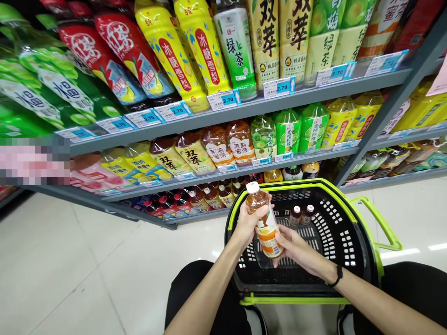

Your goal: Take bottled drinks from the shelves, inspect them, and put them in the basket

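A bottle of amber tea (pixel 267 230) with a white cap and an orange-and-white label is held over the basket, tilted a little to the left. My left hand (pixel 247 222) wraps round its upper part below the neck. Lower down, my right hand (pixel 291 244) grips the bottle's right side near the base, a dark band on the wrist. Beneath both hands stands a black shopping basket (pixel 361 251) with a lime-green rim and handle. Two small bottles (pixel 301 215) with white caps stand inside it, toward the back.
A grey store shelf (pixel 223 109) runs across behind the basket, with rows of bottled drinks and blue price tags. Larger yellow bottles (pixel 200 51) fill part of the upper level. The tiled floor (pixel 84 260) lies to the left. My knees (pixel 190 293) flank the basket.
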Available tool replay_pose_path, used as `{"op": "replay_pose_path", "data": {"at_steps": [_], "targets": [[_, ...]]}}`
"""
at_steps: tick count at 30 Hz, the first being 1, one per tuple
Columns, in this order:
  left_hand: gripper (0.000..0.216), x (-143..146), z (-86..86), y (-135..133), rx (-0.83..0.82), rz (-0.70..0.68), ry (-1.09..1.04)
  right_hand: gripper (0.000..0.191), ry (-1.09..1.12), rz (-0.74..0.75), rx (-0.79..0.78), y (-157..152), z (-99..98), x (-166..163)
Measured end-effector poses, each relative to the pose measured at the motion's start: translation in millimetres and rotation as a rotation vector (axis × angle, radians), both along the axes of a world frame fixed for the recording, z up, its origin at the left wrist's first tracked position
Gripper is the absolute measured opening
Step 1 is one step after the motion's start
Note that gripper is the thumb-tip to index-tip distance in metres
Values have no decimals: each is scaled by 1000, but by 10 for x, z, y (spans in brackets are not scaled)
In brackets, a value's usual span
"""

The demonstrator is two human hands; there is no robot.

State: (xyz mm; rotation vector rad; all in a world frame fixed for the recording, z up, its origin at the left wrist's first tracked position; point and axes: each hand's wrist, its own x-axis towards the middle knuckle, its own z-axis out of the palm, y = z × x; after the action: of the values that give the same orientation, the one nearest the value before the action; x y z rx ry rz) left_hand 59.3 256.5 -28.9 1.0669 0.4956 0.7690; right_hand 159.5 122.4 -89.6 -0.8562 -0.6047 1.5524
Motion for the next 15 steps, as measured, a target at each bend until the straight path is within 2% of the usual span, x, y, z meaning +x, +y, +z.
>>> {"op": "replay_pose_path", "data": {"at_steps": [7,15], "targets": [[49,-21,1,-37,-4,-20,33,52,-24,-14,-37,-26,-88,-21],[44,44,34,-56,-39,12,49,53,-58,-15,-57,-46,-40,-9]]}}
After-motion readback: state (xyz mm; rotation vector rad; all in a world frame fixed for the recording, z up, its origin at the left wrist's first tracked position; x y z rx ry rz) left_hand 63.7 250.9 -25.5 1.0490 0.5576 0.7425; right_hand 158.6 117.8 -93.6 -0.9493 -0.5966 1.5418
